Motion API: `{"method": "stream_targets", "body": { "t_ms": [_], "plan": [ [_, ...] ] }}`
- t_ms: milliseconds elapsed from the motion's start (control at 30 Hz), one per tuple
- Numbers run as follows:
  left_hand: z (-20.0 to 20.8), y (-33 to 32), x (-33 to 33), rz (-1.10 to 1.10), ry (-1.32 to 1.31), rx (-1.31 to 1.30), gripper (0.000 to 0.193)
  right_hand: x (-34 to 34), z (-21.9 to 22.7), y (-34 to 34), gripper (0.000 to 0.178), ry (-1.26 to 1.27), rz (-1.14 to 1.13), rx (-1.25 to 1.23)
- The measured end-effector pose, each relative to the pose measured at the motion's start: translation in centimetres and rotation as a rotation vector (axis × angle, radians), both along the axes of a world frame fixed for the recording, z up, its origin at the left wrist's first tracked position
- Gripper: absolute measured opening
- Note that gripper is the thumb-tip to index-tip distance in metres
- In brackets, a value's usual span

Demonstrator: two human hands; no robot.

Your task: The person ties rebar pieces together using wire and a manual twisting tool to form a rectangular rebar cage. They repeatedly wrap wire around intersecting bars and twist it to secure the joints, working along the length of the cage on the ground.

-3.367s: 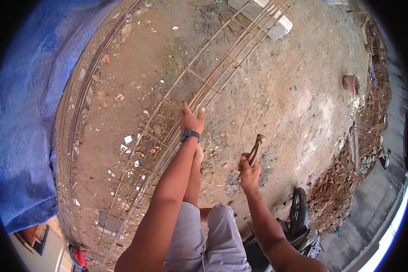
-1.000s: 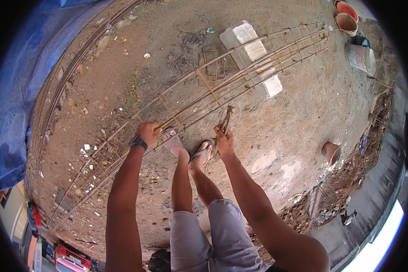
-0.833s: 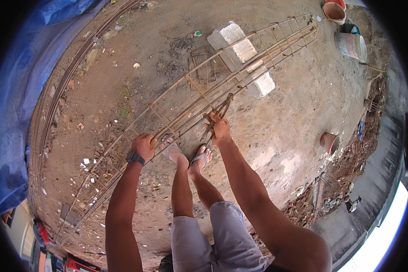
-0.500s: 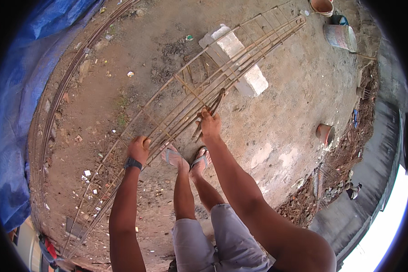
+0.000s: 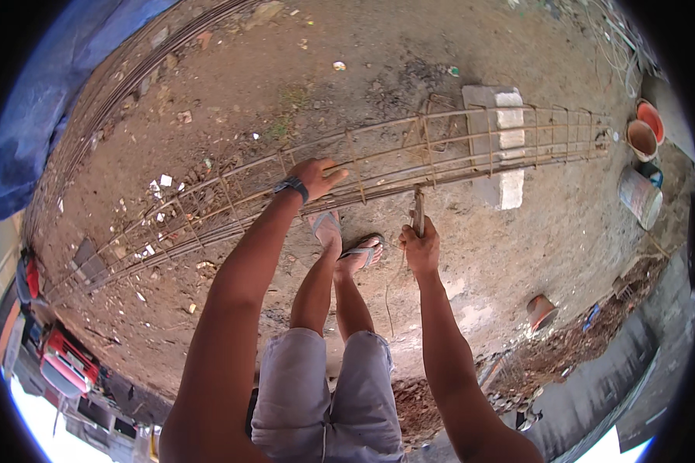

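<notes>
A long cage of thin rusty steel bars [image 5: 382, 186] with cross ties lies in front of me, running from lower left to upper right. My left hand [image 5: 316, 179] rests on its near bars, fingers stretched out and apart. To the right, my right hand [image 5: 421, 247] is closed round the handles of pincers [image 5: 418, 212]. Their jaws point up at the cage's nearest bar; I cannot tell whether they touch it. A thin wire [image 5: 388, 301] hangs just left of my right hand. White and grey blocks [image 5: 511, 189] lie under the cage's right part.
My sandalled feet [image 5: 361, 253] stand just below the cage. Buckets [image 5: 641, 197] stand at the far right, with another pot [image 5: 541, 312] nearer. Loose bars [image 5: 143, 69] lie at upper left beside a blue tarp [image 5: 50, 100]. A red vehicle [image 5: 68, 363] appears at lower left.
My view has turned, so the cage lies more level. My left hand has loosened from its bars and spread its fingers. My right hand and the pincers are now below the near bars.
</notes>
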State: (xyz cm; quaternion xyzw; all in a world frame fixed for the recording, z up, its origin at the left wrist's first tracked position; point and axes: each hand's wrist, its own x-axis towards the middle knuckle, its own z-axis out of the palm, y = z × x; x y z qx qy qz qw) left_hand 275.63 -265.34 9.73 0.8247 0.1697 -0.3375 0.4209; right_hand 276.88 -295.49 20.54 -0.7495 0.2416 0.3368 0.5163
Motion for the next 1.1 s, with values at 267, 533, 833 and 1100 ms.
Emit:
{"method": "stream_targets", "body": {
  "t_ms": [267,533,833,1100],
  "plan": [
    [-0.4,-3.9,1.3,0.128,-0.008,-0.028,0.047,-1.2,2.2,-0.3,0.039,0.035,-0.066,0.015],
    [1.1,-4.8,2.4,0.025,0.154,-0.014,0.052,-4.4,2.3,-0.1,0.035,0.307,0.033,0.111],
    [0.7,-4.6,2.6,0.057,0.201,-0.122,0.052,-4.4,1.3,-2.0,0.030,0.331,0.169,0.258],
    [-2.1,-4.7,1.0,0.156,0.171,-0.274,0.049,-4.6,1.8,-3.0,0.031,0.290,0.247,0.302]
  ]
}}
